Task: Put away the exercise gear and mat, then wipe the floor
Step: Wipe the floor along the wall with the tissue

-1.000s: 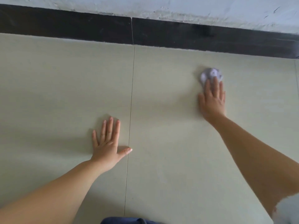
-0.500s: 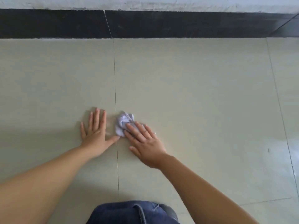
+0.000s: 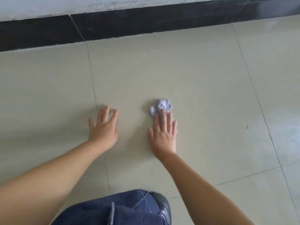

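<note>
A crumpled white tissue wad (image 3: 159, 106) lies on the beige tiled floor (image 3: 203, 88). My right hand (image 3: 163, 133) lies flat on the floor with its fingertips pressing down on the near part of the wad, fingers straight. My left hand (image 3: 103, 127) rests flat on the floor to the left, fingers spread, holding nothing. A gap of bare tile separates the two hands. No exercise gear or mat is in view.
A black skirting strip (image 3: 129, 25) runs along the base of the white wall (image 3: 48, 7) at the top. My knee in blue jeans (image 3: 113, 210) and a dark shoe (image 3: 164, 208) are at the bottom. The floor looks glossy at the right.
My right hand has slid the tissue wad to the right, away from my left hand. Before that it swept from the far right to next to the left hand. The view has tilted.
</note>
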`<state>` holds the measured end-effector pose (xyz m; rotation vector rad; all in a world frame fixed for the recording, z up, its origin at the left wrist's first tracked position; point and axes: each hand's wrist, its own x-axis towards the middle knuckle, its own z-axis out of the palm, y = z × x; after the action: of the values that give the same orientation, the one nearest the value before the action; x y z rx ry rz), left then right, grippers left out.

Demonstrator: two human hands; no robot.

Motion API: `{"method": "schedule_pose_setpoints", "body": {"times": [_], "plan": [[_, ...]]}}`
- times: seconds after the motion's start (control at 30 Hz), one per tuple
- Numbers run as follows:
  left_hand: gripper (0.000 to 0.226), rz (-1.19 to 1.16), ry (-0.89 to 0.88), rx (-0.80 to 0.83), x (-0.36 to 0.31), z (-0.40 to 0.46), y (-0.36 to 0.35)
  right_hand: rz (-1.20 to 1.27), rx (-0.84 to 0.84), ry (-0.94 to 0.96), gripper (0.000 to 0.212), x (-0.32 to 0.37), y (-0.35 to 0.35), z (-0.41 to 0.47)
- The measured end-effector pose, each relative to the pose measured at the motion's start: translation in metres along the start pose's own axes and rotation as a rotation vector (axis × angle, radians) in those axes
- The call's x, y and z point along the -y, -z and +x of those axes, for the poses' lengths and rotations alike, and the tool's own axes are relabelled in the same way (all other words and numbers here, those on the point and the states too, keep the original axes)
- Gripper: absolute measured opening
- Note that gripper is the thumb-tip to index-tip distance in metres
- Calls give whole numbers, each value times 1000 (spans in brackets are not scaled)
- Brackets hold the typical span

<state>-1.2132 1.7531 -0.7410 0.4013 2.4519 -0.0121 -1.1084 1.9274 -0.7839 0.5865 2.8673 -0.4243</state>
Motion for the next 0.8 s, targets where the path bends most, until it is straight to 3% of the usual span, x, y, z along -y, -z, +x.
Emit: {"method": "schedule_pose_setpoints", "body": {"times": [0.13,0.2,0.23,0.3,0.4,0.47,0.53,0.63,0.7,0.8], "plan": [[65,73,-37,27,-5,-1,2,-102,251,614,60,35,-18,-64],[66,136,-89,21,-5,-3,4,-134,259,725,56,-4,-10,-48],[66,152,-112,20,-6,-3,5,-136,230,676,55,-31,-2,-36],[67,182,-155,32,-13,-2,6,-108,107,404,57,-96,20,-9],[64,206,-211,26,-29,5,5,69,62,-260,57,-179,69,30],[63,158,-204,21,-42,11,3,155,52,-564,57,-194,85,48],[62,99,-164,38,-51,14,1,200,21,-665,59,-166,77,55],[58,26,-133,58,-54,14,0,146,18,-418,64,-78,32,24],[55,-5,-159,38,-48,16,1,62,35,-105,68,-13,0,-25],[53,-54,-202,33,-40,18,2,-41,204,360,67,42,-24,-92]]}}
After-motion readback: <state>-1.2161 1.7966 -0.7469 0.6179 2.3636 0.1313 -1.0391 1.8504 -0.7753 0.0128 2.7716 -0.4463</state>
